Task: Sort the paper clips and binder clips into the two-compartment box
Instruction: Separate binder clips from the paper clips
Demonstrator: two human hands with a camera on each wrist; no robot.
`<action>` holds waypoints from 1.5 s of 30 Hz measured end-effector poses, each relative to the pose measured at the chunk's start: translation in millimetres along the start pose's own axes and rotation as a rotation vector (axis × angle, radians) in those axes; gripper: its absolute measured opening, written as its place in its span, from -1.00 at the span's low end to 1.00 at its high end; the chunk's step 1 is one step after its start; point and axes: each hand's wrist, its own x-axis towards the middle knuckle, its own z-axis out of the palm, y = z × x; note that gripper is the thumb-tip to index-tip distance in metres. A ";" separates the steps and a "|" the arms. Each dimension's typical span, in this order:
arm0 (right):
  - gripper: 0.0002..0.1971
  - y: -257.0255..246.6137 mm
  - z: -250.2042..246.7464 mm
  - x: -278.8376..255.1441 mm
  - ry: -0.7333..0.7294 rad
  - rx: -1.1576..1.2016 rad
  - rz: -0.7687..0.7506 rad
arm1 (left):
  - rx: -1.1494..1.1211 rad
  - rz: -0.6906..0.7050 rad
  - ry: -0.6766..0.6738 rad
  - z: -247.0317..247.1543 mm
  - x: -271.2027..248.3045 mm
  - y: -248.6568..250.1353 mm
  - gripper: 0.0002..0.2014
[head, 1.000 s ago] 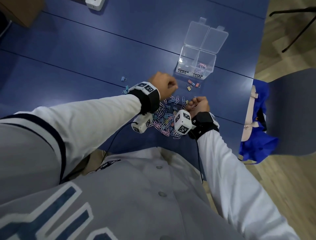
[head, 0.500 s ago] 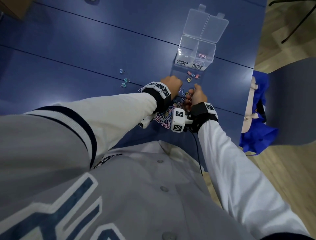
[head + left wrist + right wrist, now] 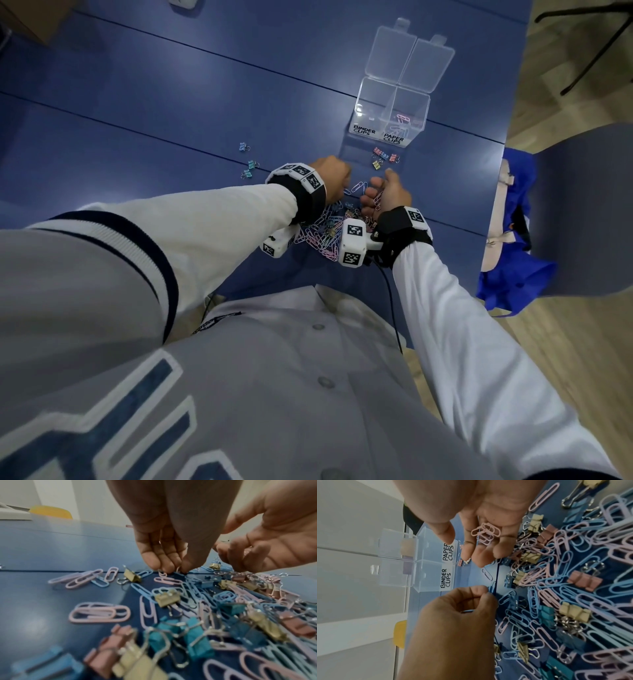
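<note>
Pink and blue paper clips and small coloured binder clips lie mixed in a pile point(image 3: 325, 236) on the blue table. Beyond it stands the clear two-compartment box point(image 3: 363, 102), lids open, with a few paper clips point(image 3: 402, 120) in its right "PAPER CLIPS" side. My left hand point(image 3: 176, 569) reaches down at the pile's far edge and pinches a blue clip point(image 3: 491, 588) between thumb and fingertips; I cannot tell which kind it is. My right hand point(image 3: 464, 549) hovers beside it, palm turned inward, with pink paper clips point(image 3: 486, 534) cupped in its curled fingers.
Loose binder clips point(image 3: 383, 157) lie just in front of the box, and three more point(image 3: 250, 164) lie to the left. A chair with a blue bag point(image 3: 513, 240) stands close to the table's right edge point(image 3: 500, 192). A cardboard box point(image 3: 27, 17) sits at the far left corner.
Both hands have drawn together at the far edge of the pile. The right hand has turned from a downward fist to thumb-up. The left hand has lowered its fingertips onto a clip.
</note>
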 end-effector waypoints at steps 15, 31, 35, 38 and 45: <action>-0.63 0.2 6.6 -2.7 -0.010 0.083 -0.003 | 0.105 0.030 -0.032 -5.7 -11.0 6.3 -0.81; -0.70 -16.7 26.5 6.7 -0.058 0.138 -0.052 | -0.146 0.224 0.257 -39.2 0.2 4.2 -0.82; -0.74 -8.4 21.4 5.5 -0.016 0.115 -0.156 | -0.119 0.298 0.284 -26.7 2.1 3.8 -0.84; -0.70 -0.8 19.2 14.5 0.025 0.047 -0.254 | -0.109 0.347 0.298 -16.1 -5.4 6.2 -0.88; -0.79 40.1 15.6 -7.8 -0.016 0.206 -0.285 | -0.163 0.384 0.500 -2.6 -29.8 -4.5 -0.76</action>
